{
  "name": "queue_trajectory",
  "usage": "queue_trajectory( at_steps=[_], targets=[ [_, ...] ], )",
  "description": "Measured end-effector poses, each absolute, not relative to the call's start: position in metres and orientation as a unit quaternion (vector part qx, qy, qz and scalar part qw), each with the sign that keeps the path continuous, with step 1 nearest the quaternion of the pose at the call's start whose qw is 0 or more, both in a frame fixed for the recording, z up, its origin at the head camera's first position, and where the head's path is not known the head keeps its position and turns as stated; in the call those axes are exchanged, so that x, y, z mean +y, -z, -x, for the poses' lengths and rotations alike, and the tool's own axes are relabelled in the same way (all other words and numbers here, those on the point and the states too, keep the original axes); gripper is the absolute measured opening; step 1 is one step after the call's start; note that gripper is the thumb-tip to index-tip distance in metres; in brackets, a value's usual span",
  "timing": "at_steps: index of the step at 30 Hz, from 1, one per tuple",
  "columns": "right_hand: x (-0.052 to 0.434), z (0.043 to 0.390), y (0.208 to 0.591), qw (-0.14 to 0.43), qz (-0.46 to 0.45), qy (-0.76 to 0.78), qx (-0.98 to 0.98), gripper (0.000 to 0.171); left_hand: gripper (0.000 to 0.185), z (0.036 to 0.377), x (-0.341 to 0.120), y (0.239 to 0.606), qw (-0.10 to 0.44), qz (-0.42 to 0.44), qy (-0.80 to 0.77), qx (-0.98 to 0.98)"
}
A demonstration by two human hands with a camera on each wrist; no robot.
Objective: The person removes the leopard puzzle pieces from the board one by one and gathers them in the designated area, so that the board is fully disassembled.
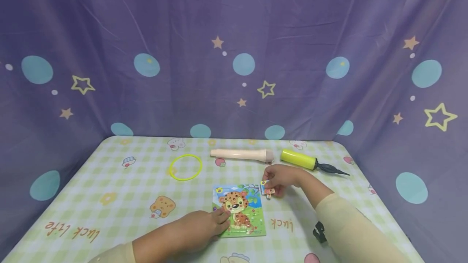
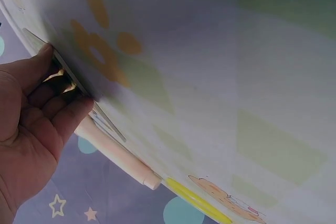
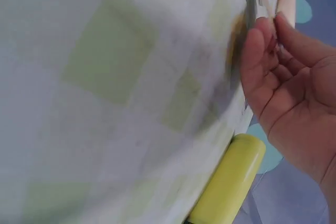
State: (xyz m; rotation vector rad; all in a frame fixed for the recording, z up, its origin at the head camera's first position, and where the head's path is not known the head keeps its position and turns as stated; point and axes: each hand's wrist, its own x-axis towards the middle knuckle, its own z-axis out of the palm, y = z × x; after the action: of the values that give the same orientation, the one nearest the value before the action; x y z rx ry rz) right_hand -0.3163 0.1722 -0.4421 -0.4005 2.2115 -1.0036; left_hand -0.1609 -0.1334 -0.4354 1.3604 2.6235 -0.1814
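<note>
A square leopard-picture puzzle lies flat on the table. My left hand rests on its lower left part, fingertips on the picture. In the left wrist view the thumb and fingers of the left hand touch the edge of the thin puzzle board. Just beyond the board's upper right corner, my right hand pinches a small printed puzzle piece in blue, yellow and orange. The right wrist view shows the right hand with thumb and fingertips together; the piece is mostly hidden there.
Behind the puzzle lies a pale pink microphone-shaped stick. To its right is a yellow balloon pump with a black nozzle. A yellow ring lies at back left. Near the right forearm sits a small black object. A curtain hangs behind the table.
</note>
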Motion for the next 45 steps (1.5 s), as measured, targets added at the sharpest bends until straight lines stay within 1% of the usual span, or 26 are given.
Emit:
queue_trajectory(
  at_steps=[2,8,13,17,26,30,33,36,39,42,45],
  targets=[
    [0.171,0.314,0.443,0.326,0.152,0.352,0.864,0.016,0.047,0.161,-0.133,0.435,0.090,-0.457,0.060,0.883],
    [0.161,0.307,0.438,0.266,0.151,0.257,0.917,0.018,0.046,0.160,-0.134,0.436,0.082,-0.460,0.064,0.882],
    [0.154,0.302,0.433,0.259,0.138,0.215,0.931,0.018,0.046,0.160,-0.134,0.437,0.082,-0.460,0.061,0.882],
    [0.152,0.299,0.431,0.245,0.148,0.195,0.938,0.018,0.046,0.160,-0.135,0.435,0.080,-0.460,0.064,0.882],
    [0.146,0.298,0.429,0.202,0.195,0.105,0.954,0.018,0.045,0.160,-0.134,0.436,0.083,-0.455,0.064,0.884],
    [0.140,0.296,0.432,0.147,0.240,0.080,0.956,0.014,0.045,0.159,-0.134,0.436,0.084,-0.453,0.065,0.885],
    [0.130,0.291,0.434,0.114,0.279,0.116,0.946,0.013,0.045,0.160,-0.134,0.436,0.078,-0.458,0.070,0.883],
    [0.115,0.285,0.435,0.125,0.318,0.174,0.923,0.028,0.045,0.161,-0.134,0.437,0.071,-0.467,0.073,0.878],
    [0.101,0.278,0.436,0.165,0.345,0.205,0.901,0.043,0.045,0.162,-0.135,0.437,0.069,-0.475,0.073,0.874],
    [0.091,0.273,0.441,0.195,0.354,0.194,0.894,0.049,0.044,0.163,-0.135,0.437,0.063,-0.480,0.078,0.872],
    [0.087,0.270,0.445,0.207,0.344,0.182,0.897,0.049,0.044,0.162,-0.135,0.438,0.057,-0.481,0.081,0.871]
  ],
)
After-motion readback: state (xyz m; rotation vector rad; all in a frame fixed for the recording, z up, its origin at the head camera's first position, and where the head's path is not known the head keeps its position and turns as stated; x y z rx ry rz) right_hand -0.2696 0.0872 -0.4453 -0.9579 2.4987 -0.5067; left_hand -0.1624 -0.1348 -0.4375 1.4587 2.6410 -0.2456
